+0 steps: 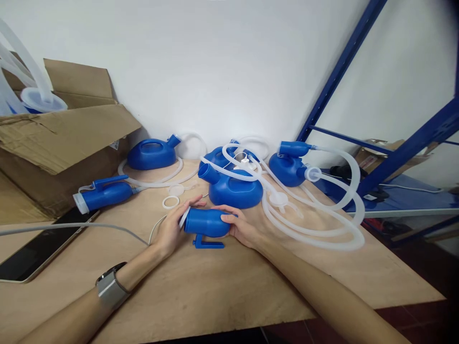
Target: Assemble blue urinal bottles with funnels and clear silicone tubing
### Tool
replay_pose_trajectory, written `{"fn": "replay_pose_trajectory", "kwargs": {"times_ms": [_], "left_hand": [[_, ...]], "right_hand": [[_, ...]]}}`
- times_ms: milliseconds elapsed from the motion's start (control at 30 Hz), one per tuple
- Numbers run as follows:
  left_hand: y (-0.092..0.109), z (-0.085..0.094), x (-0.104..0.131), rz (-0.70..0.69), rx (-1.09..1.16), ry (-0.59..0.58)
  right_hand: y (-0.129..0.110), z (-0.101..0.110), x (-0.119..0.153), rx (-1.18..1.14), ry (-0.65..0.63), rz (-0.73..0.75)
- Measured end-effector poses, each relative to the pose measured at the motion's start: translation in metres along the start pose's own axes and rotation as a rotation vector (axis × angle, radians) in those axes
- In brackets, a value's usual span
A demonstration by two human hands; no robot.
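Observation:
My right hand (pixel 244 227) is closed round the rear end of a blue plastic urinal cup (pixel 208 222), which lies sideways above the table with its handle (pixel 210 244) pointing down. At the cup's wide left end, my left hand (pixel 174 227) holds a thin white ring or cap (pixel 184 217) against the mouth, fingers reaching over the far side. Whether that white piece is a ring or a full cap cannot be made out. Just behind my left hand lie a loose white ring (pixel 171 202) and a translucent lid (pixel 176 189).
A blue urinal bottle (pixel 234 191) stands just beyond my hands, with more bottles (pixel 152 155) behind. Coiled clear hoses (pixel 322 232) spread rightward. On the left are another capped cup (pixel 107 195), a tablet (pixel 39 248), a cable and an open carton (pixel 71 138). Blue shelving (pixel 398 191) stands right.

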State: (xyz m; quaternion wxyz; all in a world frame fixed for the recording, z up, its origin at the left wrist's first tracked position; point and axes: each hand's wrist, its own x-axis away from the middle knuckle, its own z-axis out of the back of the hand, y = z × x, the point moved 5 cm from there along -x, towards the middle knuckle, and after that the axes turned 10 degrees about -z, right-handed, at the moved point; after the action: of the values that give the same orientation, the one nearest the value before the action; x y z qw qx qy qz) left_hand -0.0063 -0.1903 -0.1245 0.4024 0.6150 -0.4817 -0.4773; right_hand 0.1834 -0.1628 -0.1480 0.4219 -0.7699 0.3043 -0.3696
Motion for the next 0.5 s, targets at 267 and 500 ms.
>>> {"fn": "replay_pose_trajectory", "kwargs": {"times_ms": [267,500], "left_hand": [[0.015,-0.006,-0.002,0.064,0.191,0.031],[0.012,-0.007,0.004,0.107,0.212,-0.003]], "right_hand": [[-0.001,-0.004,0.004,-0.048,-0.004,0.015],[0.008,-0.02,0.012,-0.067,-0.021,0.064]]}}
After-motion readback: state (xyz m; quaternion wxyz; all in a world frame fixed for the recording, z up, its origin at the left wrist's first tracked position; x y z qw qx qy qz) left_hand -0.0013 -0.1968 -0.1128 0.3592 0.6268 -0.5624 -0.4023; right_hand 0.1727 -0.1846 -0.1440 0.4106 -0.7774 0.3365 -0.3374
